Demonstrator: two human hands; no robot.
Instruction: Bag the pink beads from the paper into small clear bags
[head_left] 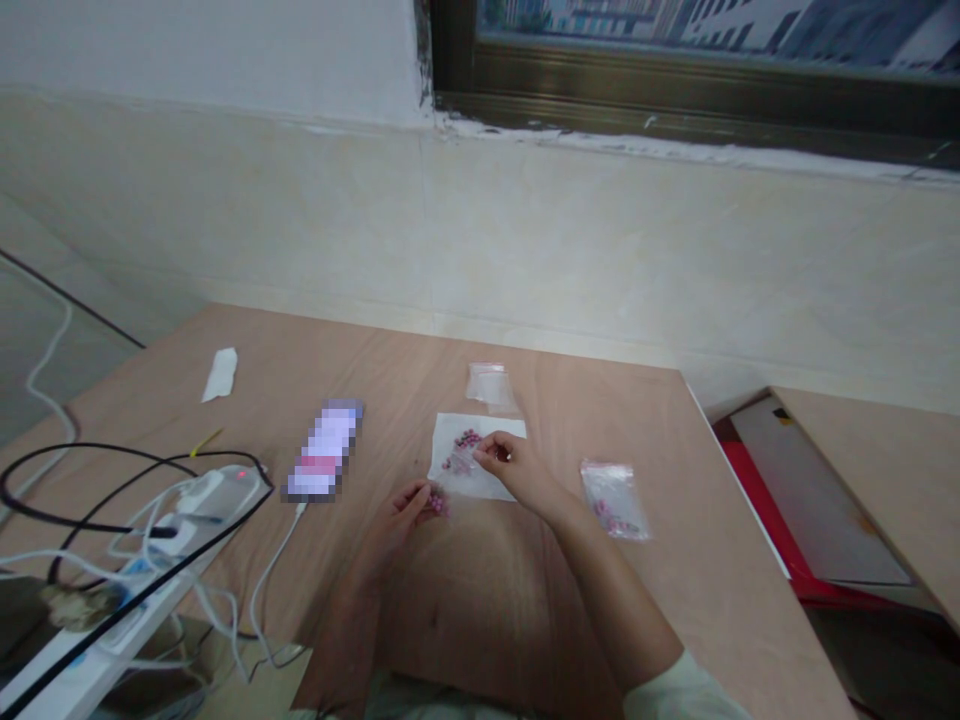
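A white paper sheet (476, 457) lies flat on the light wooden table (630, 480), with a loose group of small pink beads (461, 450) on it. My right hand (516, 472) sits over the sheet, its fingertips close together beside the beads; whether they pinch anything is too small to tell. My left hand (397, 520) rests at the sheet's near edge, its fingers curled around a small cluster of pink beads (438, 503). Just beyond the sheet lies a clear plastic bag (490, 388). To the right, a second clear bag (615, 500) holds a few pink beads.
A blurred-out phone (324, 450) lies left of the sheet, its white cable trailing toward the near edge. Farther left are a white power strip (202, 510), tangled black and white cables, and a white scrap (220, 375). A wall runs behind the table; a red-edged board (795, 490) stands beyond its right edge.
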